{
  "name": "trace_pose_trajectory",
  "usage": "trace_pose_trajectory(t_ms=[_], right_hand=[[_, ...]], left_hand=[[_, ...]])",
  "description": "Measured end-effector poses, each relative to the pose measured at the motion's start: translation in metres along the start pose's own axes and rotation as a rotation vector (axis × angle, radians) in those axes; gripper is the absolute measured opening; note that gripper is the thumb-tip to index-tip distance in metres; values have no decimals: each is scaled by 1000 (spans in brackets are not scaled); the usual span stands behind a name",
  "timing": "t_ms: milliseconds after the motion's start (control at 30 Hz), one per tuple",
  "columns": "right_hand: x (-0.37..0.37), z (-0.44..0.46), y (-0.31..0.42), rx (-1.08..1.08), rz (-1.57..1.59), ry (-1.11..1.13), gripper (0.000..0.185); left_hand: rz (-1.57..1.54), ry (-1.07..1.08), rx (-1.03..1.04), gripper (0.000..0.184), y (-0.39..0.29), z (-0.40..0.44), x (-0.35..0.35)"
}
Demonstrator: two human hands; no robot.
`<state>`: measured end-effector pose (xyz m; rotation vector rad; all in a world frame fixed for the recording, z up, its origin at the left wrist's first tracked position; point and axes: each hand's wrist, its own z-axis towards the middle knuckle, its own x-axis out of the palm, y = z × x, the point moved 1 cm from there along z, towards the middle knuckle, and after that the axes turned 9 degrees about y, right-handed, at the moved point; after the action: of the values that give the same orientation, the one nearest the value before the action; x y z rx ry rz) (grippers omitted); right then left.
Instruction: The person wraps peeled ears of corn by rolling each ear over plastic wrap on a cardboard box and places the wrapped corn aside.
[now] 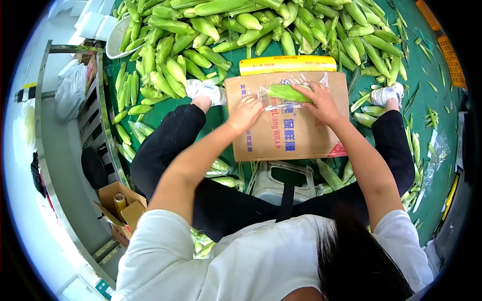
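Note:
An ear of corn in green husk [287, 93] lies on clear plastic film [296, 80] on top of a cardboard box [301, 143]. My right hand [322, 103] grips the right end of the corn, thumb and fingers around it. At the left end of the corn, my left hand [246, 113] is closed, its fingers pinching the edge of the film. Behind the box's far edge rests a yellow roll of wrap [287, 65].
A large heap of husked-green corn [211, 30] covers the far floor. A white basin [120, 40] is at the far left. Wrapped ears [364, 118] lie near my feet. A metal rack [93, 120] and an open carton [118, 205] stand left.

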<state>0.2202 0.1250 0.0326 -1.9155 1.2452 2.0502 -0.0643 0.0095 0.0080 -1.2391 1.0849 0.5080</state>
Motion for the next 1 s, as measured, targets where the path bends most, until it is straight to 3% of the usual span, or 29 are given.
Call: trace_pose_trajectory(t_ms=[33,67,133,233,267,367,433,533,633,667,700,767,833,933,1000], right_hand=[[2,-11,2,-15,-9,-4,76],[2,-24,8,-30,-5,33,75],[2,-50,23,-60,7,108,73],[15,-70,42,-7,-34,216,71],[15,-72,49,46,-5,225,52],[22,-54,55,155,1,22,31],[35,-23,40,257,-191,-167,25],[33,38,3,290,-315,-483,31],[-4,77,-8,368,-52,20,41],[-11,74,6,375,-51,171,51],[-5,64,13,232,-137,88,52],[13,35,24,-49,-308,-49,54],[16,32,28,-34,-265,79,56],[10,25,46,152,17,420,64],[8,14,44,135,118,540,60]], left_hand=[[-77,123,21,13,11,-10,-4],[-64,49,126,14,7,-13,-22],[-92,255,182,12,-11,-16,-52],[-161,453,246,11,-24,-5,-34],[-223,447,258,11,-25,9,-23],[-11,531,381,15,-25,66,4],[198,431,650,25,-18,101,16],[135,168,395,53,10,135,-18],[49,-37,16,65,52,156,-80],[76,-90,10,64,59,157,-91],[97,-145,3,64,62,159,-98],[-219,87,17,47,41,175,-89],[-360,262,278,36,18,192,-44],[-148,471,159,52,-30,186,40],[26,352,194,49,-51,174,52]])
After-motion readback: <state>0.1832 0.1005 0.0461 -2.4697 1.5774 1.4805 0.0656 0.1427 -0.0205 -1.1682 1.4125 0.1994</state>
